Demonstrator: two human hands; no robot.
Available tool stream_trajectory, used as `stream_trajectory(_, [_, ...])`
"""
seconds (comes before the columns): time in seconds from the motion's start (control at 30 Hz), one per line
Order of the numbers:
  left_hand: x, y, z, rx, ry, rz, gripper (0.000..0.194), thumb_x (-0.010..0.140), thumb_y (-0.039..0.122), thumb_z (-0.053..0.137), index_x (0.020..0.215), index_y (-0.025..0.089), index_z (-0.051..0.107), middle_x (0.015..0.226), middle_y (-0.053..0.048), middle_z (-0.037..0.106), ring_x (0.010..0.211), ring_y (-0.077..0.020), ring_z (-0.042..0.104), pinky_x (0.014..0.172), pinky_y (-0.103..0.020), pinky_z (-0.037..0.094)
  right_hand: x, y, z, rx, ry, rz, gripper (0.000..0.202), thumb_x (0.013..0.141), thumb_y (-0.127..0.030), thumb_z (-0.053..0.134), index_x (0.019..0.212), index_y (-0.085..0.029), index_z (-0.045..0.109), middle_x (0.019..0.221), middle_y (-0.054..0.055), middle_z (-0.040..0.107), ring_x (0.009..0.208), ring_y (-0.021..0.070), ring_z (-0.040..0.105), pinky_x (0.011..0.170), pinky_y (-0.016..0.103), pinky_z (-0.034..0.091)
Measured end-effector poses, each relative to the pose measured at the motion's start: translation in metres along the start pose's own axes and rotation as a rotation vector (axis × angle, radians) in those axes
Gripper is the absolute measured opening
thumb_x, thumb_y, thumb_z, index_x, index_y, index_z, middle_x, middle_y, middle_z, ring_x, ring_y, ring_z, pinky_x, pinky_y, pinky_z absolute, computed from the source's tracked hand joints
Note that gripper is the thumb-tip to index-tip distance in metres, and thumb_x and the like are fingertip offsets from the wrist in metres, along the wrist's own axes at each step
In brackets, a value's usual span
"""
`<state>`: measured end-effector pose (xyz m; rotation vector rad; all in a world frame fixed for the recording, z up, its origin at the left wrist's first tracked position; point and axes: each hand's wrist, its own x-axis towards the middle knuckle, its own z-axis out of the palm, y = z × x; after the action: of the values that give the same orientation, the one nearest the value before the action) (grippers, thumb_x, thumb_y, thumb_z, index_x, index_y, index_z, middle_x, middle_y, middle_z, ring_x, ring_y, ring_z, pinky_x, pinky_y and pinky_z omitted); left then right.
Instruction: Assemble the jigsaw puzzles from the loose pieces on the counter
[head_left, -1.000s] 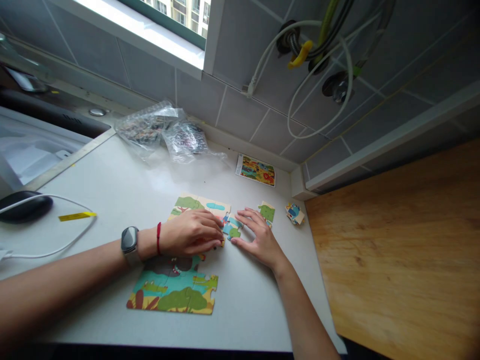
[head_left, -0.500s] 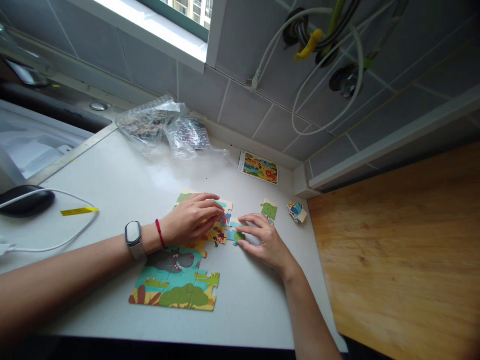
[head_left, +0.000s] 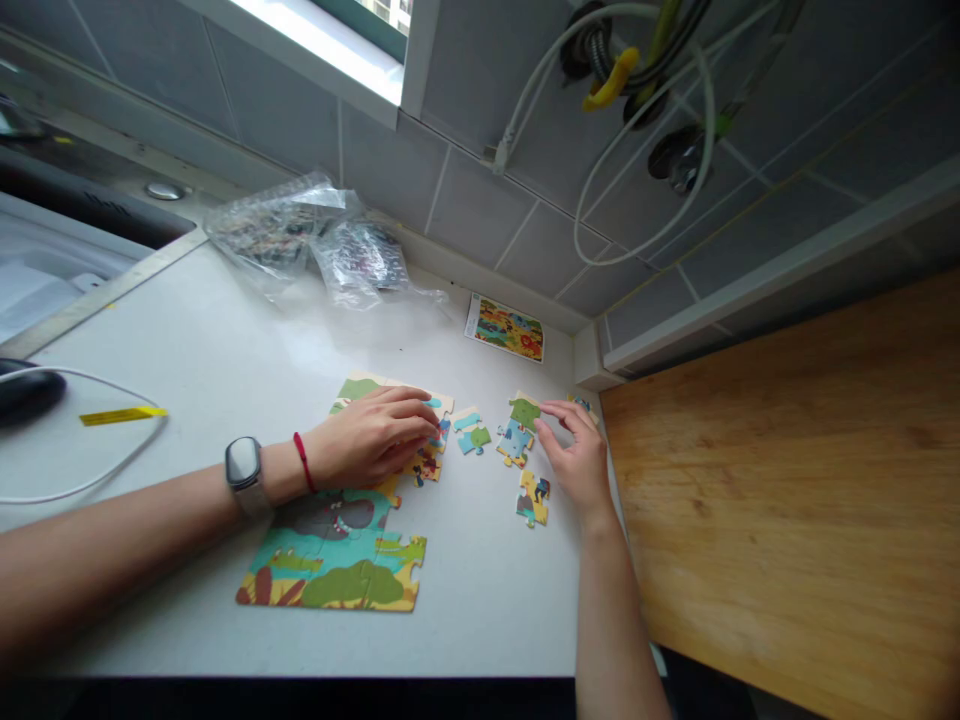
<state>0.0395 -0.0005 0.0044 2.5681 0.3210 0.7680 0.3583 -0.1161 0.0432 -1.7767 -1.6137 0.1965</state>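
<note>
A partly joined jigsaw with a hippo and crocodiles lies on the white counter. My left hand rests over its upper part, fingers bent and pressed together; anything beneath them is hidden. Just right of the jigsaw sits a loose blue-and-green piece. My right hand has its thumb and fingertips at the right edge of a green piece. That piece touches or adjoins a blue elephant piece. Nearer the front lies a yellow-and-grey piece. More pieces show partly behind my right fingers.
Clear plastic bags and a small picture card lie near the tiled wall. A white cable with a yellow tag and a black mouse are at left. A wooden board stands to the right.
My right hand has moved right, from the blue-and-green piece to the green piece. The blue-and-green piece now lies uncovered and tilted. The view has shifted slightly.
</note>
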Motion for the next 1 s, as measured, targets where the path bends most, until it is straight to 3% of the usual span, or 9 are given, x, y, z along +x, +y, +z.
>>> stream_trajectory(0.1, [-0.001, -0.001, 0.002, 0.01, -0.009, 0.017, 0.022, 0.108, 0.024, 0.053, 0.115, 0.024, 0.073, 0.123, -0.005, 0.076, 0.128, -0.0277, 0.063, 0.106, -0.044, 0.055, 0.0, 0.007, -0.012, 0.007, -0.153, 0.148, 0.024, 0.091, -0.041, 0.076, 0.106, -0.021, 0.077, 0.107, 0.009, 0.072, 0.095, 0.0253, 0.071, 0.086, 0.041, 0.06])
stream_trajectory(0.17, [-0.001, -0.002, 0.003, 0.008, -0.004, 0.02, 0.021, 0.107, 0.026, 0.054, 0.114, 0.025, 0.074, 0.123, -0.005, 0.076, 0.128, -0.0275, 0.063, 0.106, -0.044, 0.055, -0.003, 0.005, -0.014, -0.025, -0.294, 0.205, 0.04, 0.08, -0.042, 0.088, 0.114, -0.023, 0.076, 0.112, 0.008, 0.07, 0.101, 0.0262, 0.07, 0.093, 0.042, 0.058])
stream_trajectory(0.27, [-0.001, -0.002, 0.004, 0.012, -0.012, 0.007, 0.02, 0.107, 0.027, 0.055, 0.112, 0.025, 0.074, 0.124, -0.006, 0.076, 0.128, -0.0275, 0.063, 0.107, -0.045, 0.055, -0.008, -0.001, -0.01, -0.086, -0.361, 0.239, 0.053, 0.071, -0.036, 0.095, 0.118, -0.026, 0.074, 0.117, 0.006, 0.067, 0.113, 0.0279, 0.067, 0.104, 0.044, 0.053])
stream_trajectory(0.47, [0.0, -0.002, 0.005, -0.005, -0.006, -0.017, 0.021, 0.106, 0.029, 0.057, 0.116, 0.026, 0.075, 0.132, -0.007, 0.073, 0.132, -0.0269, 0.062, 0.113, -0.047, 0.052, -0.008, 0.0, -0.007, -0.029, -0.327, 0.263, 0.044, 0.068, -0.033, 0.096, 0.102, -0.023, 0.068, 0.107, 0.004, 0.068, 0.102, 0.0256, 0.066, 0.095, 0.041, 0.055])
stream_trajectory(0.67, [-0.001, -0.002, 0.004, 0.045, -0.052, 0.011, 0.03, 0.104, 0.039, 0.062, 0.131, 0.03, 0.071, 0.145, -0.006, 0.068, 0.14, -0.0311, 0.057, 0.119, -0.052, 0.047, -0.005, -0.003, 0.003, 0.161, -0.318, 0.18, 0.039, 0.082, -0.028, 0.083, 0.119, -0.024, 0.073, 0.11, 0.005, 0.07, 0.095, 0.0219, 0.069, 0.091, 0.037, 0.057])
stream_trajectory(0.83, [-0.003, -0.001, 0.004, 0.101, -0.13, 0.052, 0.037, 0.104, 0.045, 0.062, 0.137, 0.03, 0.07, 0.155, -0.007, 0.061, 0.146, -0.0359, 0.052, 0.122, -0.057, 0.042, -0.005, -0.009, 0.023, 0.284, -0.212, 0.146, 0.03, 0.093, -0.028, 0.068, 0.121, -0.024, 0.078, 0.124, 0.01, 0.067, 0.096, 0.02, 0.07, 0.088, 0.035, 0.06])
stream_trajectory(1.0, [-0.004, -0.003, 0.006, 0.082, -0.113, -0.002, 0.033, 0.106, 0.033, 0.056, 0.136, 0.029, 0.069, 0.149, -0.005, 0.066, 0.144, -0.0338, 0.055, 0.12, -0.057, 0.045, -0.004, -0.003, 0.026, 0.378, -0.128, 0.168, 0.027, 0.095, -0.031, 0.067, 0.117, -0.023, 0.08, 0.122, 0.01, 0.072, 0.105, 0.0224, 0.07, 0.092, 0.036, 0.059])
